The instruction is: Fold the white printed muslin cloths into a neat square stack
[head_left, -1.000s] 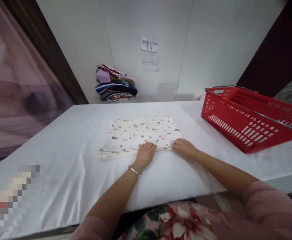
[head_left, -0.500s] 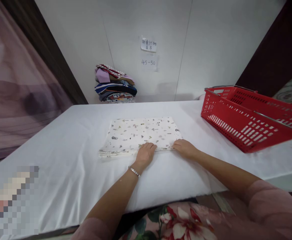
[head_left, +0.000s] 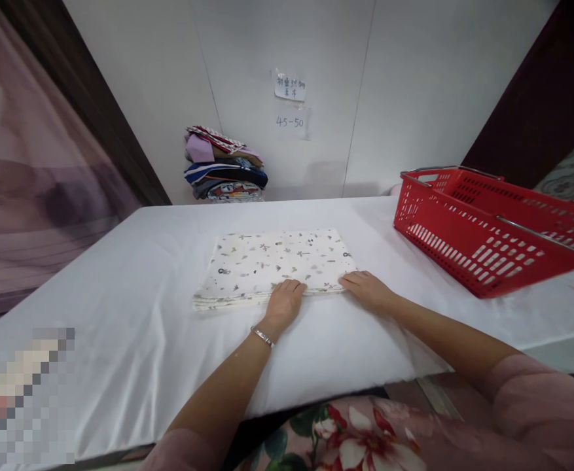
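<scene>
A white cloth (head_left: pixel 277 258) with a small leaf and animal print lies folded in layers on the white-covered table. At the middle of its near edge, my left hand (head_left: pixel 285 302) has its fingers closed on the cloth. My right hand (head_left: pixel 365 289) grips the same edge near the right corner, fingers together. The thumbs and the undersides of both hands are hidden. Stacked layers show along the near edge, left of my left hand.
A red plastic basket (head_left: pixel 487 235) with metal handles stands on the table at the right. Behind the far edge is a pile of folded fabrics (head_left: pixel 225 167). Paper signs (head_left: pixel 290 104) hang on the wall. Curtains flank the table (head_left: pixel 120 288).
Both hands stay at the near edge of the cloth. The fingers of my right hand look slightly flatter and more stretched over the corner. The view has shifted very slightly.
</scene>
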The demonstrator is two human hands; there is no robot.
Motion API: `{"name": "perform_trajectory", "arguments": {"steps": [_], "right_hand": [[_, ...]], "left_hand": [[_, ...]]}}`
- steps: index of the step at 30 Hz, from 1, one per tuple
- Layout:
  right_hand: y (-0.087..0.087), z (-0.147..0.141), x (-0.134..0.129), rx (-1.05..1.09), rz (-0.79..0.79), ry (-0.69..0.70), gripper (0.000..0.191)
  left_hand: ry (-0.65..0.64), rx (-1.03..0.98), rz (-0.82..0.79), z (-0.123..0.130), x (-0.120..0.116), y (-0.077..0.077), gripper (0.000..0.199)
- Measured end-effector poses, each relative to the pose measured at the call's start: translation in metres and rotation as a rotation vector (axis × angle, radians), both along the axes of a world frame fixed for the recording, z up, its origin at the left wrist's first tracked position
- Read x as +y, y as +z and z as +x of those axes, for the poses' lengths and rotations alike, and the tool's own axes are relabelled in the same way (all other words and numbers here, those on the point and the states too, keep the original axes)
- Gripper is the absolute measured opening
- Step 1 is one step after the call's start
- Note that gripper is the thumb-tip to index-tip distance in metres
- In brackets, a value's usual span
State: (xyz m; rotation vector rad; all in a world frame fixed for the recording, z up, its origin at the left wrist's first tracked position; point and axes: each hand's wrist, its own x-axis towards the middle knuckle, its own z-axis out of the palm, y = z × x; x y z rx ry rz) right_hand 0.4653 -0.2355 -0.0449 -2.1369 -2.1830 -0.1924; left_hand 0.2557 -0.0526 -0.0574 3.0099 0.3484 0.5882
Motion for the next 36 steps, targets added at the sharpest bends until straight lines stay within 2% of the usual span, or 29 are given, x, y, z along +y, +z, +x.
{"name": "perform_trajectory", "arguments": {"steps": [5,9,13,17,20,25,29,32,36], "right_hand": [[0.002,0.005,0.009,-0.047,0.014,-0.085,0.043],[0.005,0.011,0.009,-0.071,0.083,-0.155,0.041],[-0.004,0.011,-0.007,-0.029,0.117,-0.076,0.041],[-0.012,0.005,-0.016,-0.06,0.179,-0.068,0.047],[-0.013,-0.007,-0.006,-0.1,0.226,-0.043,0.049],[-0.019,-0.038,0.029,-0.106,0.258,0.038,0.049],[-0.027,-0.053,0.051,-0.064,0.268,0.089,0.04],[-0.029,-0.055,0.055,-0.027,0.264,0.118,0.036],[-0.027,-0.054,0.053,0.0,0.266,0.115,0.038]], "left_hand": [[0.027,-0.015,0.007,0.0,0.002,-0.001,0.028],[0.008,-0.016,0.013,-0.004,0.0,-0.002,0.029],[-0.053,0.014,0.008,-0.008,-0.01,-0.003,0.028],[-0.026,0.06,-0.016,-0.007,-0.016,-0.001,0.027],[0.007,0.075,-0.012,-0.006,-0.017,0.0,0.026],[0.019,0.059,0.017,-0.006,-0.02,-0.001,0.026],[0.0,0.018,0.032,-0.008,-0.02,-0.003,0.026],[0.015,0.01,0.041,-0.015,-0.017,-0.002,0.023],[0.11,0.04,0.039,-0.035,-0.001,0.0,0.019]]}}
